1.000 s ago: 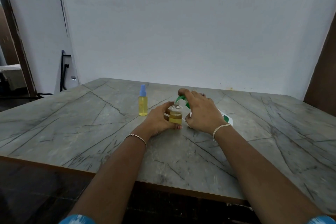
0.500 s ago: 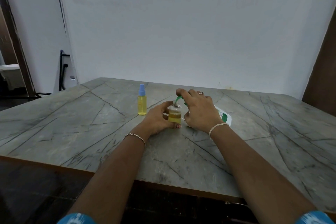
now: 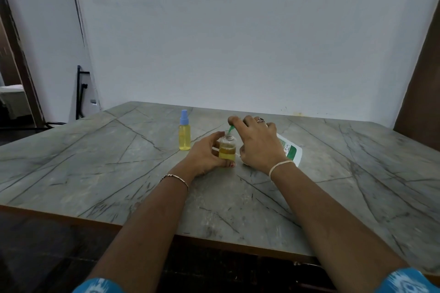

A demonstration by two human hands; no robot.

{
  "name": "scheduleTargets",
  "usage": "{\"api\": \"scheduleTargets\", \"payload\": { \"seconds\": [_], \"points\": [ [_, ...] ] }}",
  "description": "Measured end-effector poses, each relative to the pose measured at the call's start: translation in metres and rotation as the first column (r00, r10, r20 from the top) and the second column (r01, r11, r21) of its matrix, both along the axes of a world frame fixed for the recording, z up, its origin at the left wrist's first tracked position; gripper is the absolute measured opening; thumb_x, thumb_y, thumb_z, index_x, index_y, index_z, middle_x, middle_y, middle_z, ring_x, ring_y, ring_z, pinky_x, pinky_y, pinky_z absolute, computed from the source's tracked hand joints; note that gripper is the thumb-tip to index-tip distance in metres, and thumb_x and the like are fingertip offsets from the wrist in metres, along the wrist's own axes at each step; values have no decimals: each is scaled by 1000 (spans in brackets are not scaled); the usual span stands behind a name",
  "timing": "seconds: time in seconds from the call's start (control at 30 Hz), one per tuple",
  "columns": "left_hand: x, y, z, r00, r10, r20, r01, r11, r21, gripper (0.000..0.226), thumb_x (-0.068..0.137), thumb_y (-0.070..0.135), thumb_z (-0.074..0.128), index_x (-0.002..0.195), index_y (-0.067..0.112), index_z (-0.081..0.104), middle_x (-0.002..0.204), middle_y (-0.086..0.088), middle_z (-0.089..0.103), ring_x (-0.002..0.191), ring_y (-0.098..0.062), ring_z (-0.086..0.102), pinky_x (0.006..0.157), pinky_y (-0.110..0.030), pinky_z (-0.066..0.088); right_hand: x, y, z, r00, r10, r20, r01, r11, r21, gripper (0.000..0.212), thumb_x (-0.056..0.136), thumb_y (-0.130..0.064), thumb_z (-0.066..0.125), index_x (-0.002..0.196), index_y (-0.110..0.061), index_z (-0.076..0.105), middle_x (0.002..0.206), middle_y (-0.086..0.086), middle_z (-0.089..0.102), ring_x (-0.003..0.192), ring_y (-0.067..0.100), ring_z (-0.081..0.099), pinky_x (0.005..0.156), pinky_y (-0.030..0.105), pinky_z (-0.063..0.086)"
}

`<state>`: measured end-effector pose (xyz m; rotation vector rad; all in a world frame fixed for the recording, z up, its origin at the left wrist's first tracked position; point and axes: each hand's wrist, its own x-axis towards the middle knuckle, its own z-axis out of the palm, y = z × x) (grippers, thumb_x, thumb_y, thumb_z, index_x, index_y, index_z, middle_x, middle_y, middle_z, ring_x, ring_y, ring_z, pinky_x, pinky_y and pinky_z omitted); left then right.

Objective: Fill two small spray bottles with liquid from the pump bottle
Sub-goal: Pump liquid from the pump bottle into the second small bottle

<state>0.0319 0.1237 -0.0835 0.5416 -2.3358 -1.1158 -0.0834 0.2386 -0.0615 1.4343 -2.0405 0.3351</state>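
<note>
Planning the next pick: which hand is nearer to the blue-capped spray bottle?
Left. The left hand, gripping the open bottle, sits just right of the blue-capped bottle; the right hand is farther right.

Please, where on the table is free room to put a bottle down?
Free: the table left of the capped bottle; the patch between the forearms; the right side beyond the pump bottle. Crowded: the middle, where the left hand holds the open bottle and the right hand the pump bottle.
</note>
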Motion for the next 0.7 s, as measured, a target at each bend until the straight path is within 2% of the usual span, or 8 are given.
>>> {"api": "scheduleTargets", "payload": {
  "seconds": [0.2,0.37,0.53,0.7],
  "points": [
    [0,1,0,1000,-14,-11,14,1000,8,94,68,12,86,146,18,33,112,2,57,91,-9,63,75,-12,46,-4,5,0,999,24,26,-25,999,39,80,78,-14,64,133,-39,12,125,4,51,115,29,50,96,48,42],
    [0,0,0,1000,-14,-15,14,1000,12,95,67,12,86,146,17,34,114,1,58,97,-15,64,86,-22,48,-2,5,0,1000,-2,-6,2,999,43,78,78,-12,63,133,-36,14,127,5,50,116,29,49,97,50,40],
    [0,0,-1,1000,-20,-16,21,1000,11,94,67,12,85,146,17,35,114,1,58,94,-13,63,85,-22,49,2,0,0,1000,-14,-8,14,1000,6,68,79,-13,62,129,-33,20,127,3,51,116,28,49,97,50,39],
    [-1,-1,0,1000,-23,-20,23,1000,16,93,67,11,85,145,18,35,115,-1,59,97,-16,64,84,-22,49,-1,4,1,1000,9,11,-9,999,41,73,78,-12,62,132,-33,17,128,3,49,115,29,50,95,48,42]
  ]
}}
